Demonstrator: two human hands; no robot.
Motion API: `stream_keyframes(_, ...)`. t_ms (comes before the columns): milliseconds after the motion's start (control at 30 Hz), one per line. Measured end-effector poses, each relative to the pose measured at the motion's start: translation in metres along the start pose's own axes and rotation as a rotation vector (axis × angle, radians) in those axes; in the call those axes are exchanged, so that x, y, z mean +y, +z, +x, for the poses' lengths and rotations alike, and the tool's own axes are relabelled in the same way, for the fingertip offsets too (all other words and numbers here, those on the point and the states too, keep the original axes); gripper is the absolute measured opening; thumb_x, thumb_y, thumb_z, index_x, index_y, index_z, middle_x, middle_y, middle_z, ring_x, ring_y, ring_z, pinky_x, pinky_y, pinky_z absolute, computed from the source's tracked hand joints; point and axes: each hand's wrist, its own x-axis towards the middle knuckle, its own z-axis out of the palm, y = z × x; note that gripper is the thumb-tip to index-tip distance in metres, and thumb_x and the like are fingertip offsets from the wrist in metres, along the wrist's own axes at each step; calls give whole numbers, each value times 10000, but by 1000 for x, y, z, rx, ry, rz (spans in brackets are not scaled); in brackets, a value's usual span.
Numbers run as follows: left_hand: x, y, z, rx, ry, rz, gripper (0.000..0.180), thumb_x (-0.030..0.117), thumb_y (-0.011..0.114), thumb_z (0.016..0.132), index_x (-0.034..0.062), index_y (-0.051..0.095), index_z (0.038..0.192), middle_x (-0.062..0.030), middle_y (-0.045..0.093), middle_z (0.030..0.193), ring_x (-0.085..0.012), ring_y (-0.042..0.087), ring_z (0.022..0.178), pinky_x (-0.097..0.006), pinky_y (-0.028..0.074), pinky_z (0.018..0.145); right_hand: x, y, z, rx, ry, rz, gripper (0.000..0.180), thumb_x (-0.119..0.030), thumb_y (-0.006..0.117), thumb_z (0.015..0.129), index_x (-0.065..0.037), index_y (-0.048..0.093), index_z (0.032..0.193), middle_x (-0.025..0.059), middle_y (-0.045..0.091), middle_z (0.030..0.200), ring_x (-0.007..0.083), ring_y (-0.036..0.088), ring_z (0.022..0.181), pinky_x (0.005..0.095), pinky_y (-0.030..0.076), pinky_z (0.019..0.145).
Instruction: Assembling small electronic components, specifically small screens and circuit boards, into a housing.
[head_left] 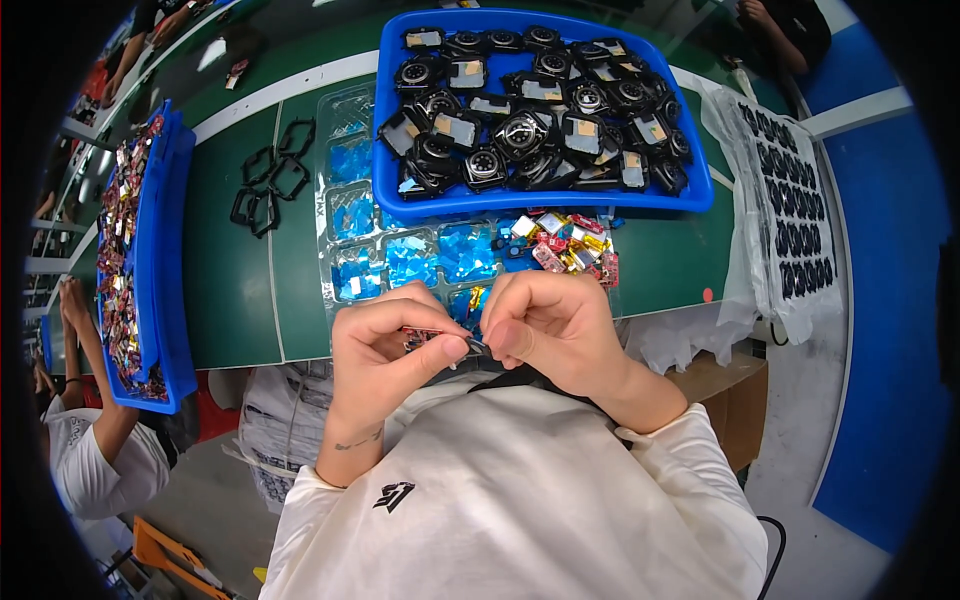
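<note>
Spanning green table (240, 290) | blue bin (545, 205) | blue floor (890, 330)

A single head-worn fisheye view looks steeply down from above the person's chest, facing forward over the green surface (240, 300). The hands, left hand (385, 350) and right hand (555, 325), sit close beneath the lens at picture centre; the blue bin (545, 205) lies farther ahead. Straight edges bow toward the dark round rim.

Electronics assembly line: green workbench (240, 290), blue parts bins (540, 200), co-workers.
</note>
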Motion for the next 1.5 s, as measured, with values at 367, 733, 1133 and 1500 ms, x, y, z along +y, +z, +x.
stream_keyframes(367, -5, 3, -3, 45, 68, -186, 76, -13, 707, 746, -30, 643, 783, -72, 597, 745, -121, 518, 682, -226, 396, 609, -11, -11, 16, 90, -433, -968, 88, -6, 621, 799, -18, 557, 858, 71, 556, 781, 187, 528, 661, 292, 435, 580)
stream_keyframes(733, -5, -2, -8, 112, 27, -104, 63, -9, 683, 777, -29, 634, 813, -67, 590, 773, -118, 526, 702, -228, 410, 628, -67, -57, 80, 69, -587, -1677, 171, -126, 683, 753, -54, 621, 896, 77, 605, 875, 258, 547, 788, 336, 461, 683)
stream_keyframes(1133, -4, 0, -12, 99, 57, -61, 55, -33, 679, 766, -33, 643, 807, -92, 598, 843, -134, 544, 747, -233, 434, 665, -56, -56, 96, 227, -458, -1783, 224, -210, 720, 693, -14, 611, 685, 78, 612, 613, 189, 601, 648, 300, 495, 553)
stream_keyframes(1500, 1, 15, -2, 230, 167, 163, 70, -23, 692, 736, 4, 666, 795, -144, 599, 1082, -175, 520, 945, -287, 390, 832, -24, 0, 21, 149, 77, -202, 414, 56, 604, 806, 12, 464, 1194, 58, 630, 849, 57, 591, 723, 179, 489, 582)
